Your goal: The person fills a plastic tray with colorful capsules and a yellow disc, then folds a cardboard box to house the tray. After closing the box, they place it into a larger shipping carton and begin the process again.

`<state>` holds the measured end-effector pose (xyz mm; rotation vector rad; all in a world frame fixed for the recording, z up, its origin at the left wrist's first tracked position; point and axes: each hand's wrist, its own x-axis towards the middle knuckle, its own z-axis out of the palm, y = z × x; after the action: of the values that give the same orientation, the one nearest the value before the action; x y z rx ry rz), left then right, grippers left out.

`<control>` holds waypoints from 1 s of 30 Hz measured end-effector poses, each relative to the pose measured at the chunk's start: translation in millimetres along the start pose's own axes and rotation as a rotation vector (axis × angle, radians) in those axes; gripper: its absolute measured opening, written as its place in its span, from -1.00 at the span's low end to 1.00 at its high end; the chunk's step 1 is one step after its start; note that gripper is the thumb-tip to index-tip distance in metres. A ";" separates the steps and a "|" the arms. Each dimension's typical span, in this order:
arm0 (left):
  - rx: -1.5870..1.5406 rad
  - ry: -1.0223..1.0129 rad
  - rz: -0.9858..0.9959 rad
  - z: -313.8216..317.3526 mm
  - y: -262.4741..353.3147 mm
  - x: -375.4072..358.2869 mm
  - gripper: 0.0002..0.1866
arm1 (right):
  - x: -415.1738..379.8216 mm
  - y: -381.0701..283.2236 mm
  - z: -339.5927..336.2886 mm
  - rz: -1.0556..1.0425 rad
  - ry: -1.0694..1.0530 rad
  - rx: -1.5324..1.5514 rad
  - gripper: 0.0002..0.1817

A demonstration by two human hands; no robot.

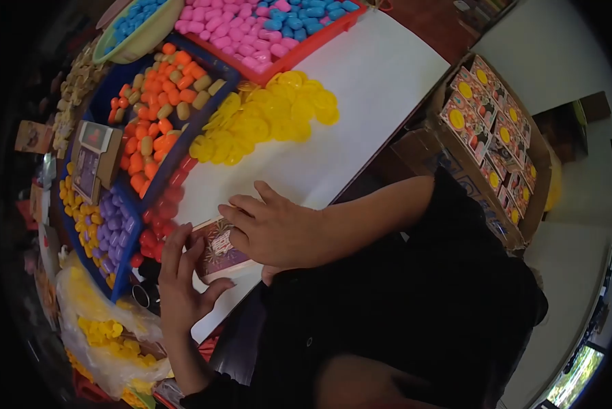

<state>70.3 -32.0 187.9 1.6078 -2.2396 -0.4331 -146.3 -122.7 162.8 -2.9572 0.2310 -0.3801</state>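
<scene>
A small flat printed box (225,258) with a purple face and a firework-like pattern lies on the white tabletop between my hands. My left hand (187,283) grips its left end, fingers curled along the far side and thumb at the near edge. Across its right part rests my right hand (279,228), with bent fingers over the top and the thumb low at the near side. The right end of the box is hidden under that hand. Red glossy pieces (161,215) lie just beyond my left fingers.
Yellow discs (268,116) are heaped on the white table (381,75). Blue trays (225,82) of orange, tan, purple and yellow pieces stand left. A red tray (319,42) holds pink and blue ones. At right, a carton (449,153) contains several printed boxes.
</scene>
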 end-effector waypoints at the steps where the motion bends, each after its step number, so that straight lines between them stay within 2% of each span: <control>1: 0.016 0.016 -0.008 4.0 -0.9 -0.5 -0.23 | 4.3 -7.7 11.9 0.064 0.070 -0.091 -0.54; 2: 0.121 0.026 0.031 7.9 -2.2 1.0 -0.24 | 6.9 -9.8 18.9 0.136 0.140 -0.184 -0.52; 4: 0.266 0.025 0.102 10.7 -3.8 3.5 -0.26 | 5.1 -4.4 8.1 0.091 0.106 -0.130 -0.50; 9: 0.245 -0.028 0.078 18.6 -2.2 -0.6 -0.18 | -0.8 -6.6 12.5 0.069 0.072 -0.044 -0.43; 11: 0.230 -0.042 0.052 18.6 3.3 2.0 -0.12 | -3.3 -2.7 17.5 0.071 0.147 -0.004 -0.37; 12: 0.246 -0.016 0.046 18.7 4.0 0.6 -0.12 | -2.8 -2.0 18.6 0.047 0.156 -0.022 -0.37; 14: 0.365 0.066 0.084 26.9 1.9 -4.8 -0.13 | -6.4 -3.4 23.1 0.076 0.160 0.023 -0.23; 15: 0.405 0.186 0.130 31.5 -0.7 -8.3 -0.27 | -8.8 1.6 26.4 0.076 0.169 0.019 -0.23; 16: 0.413 0.182 0.142 42.5 -10.4 -18.9 -0.27 | -11.0 10.3 30.1 -0.024 0.267 0.086 -0.13; 17: 0.429 0.279 0.271 56.0 -26.5 -33.3 -0.39 | -13.8 18.8 34.5 -0.121 0.370 0.149 -0.01; 18: 0.439 0.374 0.400 65.7 -38.6 -40.9 -0.50 | -19.4 25.5 38.6 -0.110 0.386 0.144 -0.01; 19: 0.447 0.362 0.412 70.4 -41.7 -41.5 -0.50 | -26.5 30.9 43.6 0.069 0.405 0.436 0.05; 20: 0.387 0.512 0.380 73.1 -42.7 -39.2 -0.58 | -31.0 36.4 52.9 0.240 0.424 0.724 0.11; 21: 0.323 0.658 0.357 75.0 -44.8 -35.4 -0.65 | -35.1 44.7 77.6 0.271 0.222 0.761 0.06; 22: 0.322 0.664 0.391 77.9 -47.6 -32.5 -0.67 | -37.2 42.3 91.8 0.282 0.256 0.753 0.06; 24: 0.326 0.665 0.406 76.7 -43.0 -19.5 -0.69 | -41.3 39.4 102.2 0.337 0.237 0.945 -0.05; 26: 0.215 0.632 0.392 80.6 -43.9 -6.3 -0.71 | -60.4 43.4 70.2 0.368 0.379 0.777 -0.11; 28: 0.387 0.637 0.498 75.8 -17.7 17.2 -0.77 | -115.1 51.0 -0.4 0.414 0.305 0.499 -0.20; 29: 0.298 0.646 0.580 82.4 -9.7 30.6 -0.83 | -156.6 53.1 -29.0 0.464 0.373 0.343 -0.25; 30: 0.270 0.641 0.619 89.5 -0.2 44.6 -0.83 | -197.2 38.1 -72.9 0.687 0.350 0.272 -0.22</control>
<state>17.1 -70.6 112.5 0.8740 -2.1565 0.4970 -359.0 -135.6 179.1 -2.3330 1.0909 -0.7407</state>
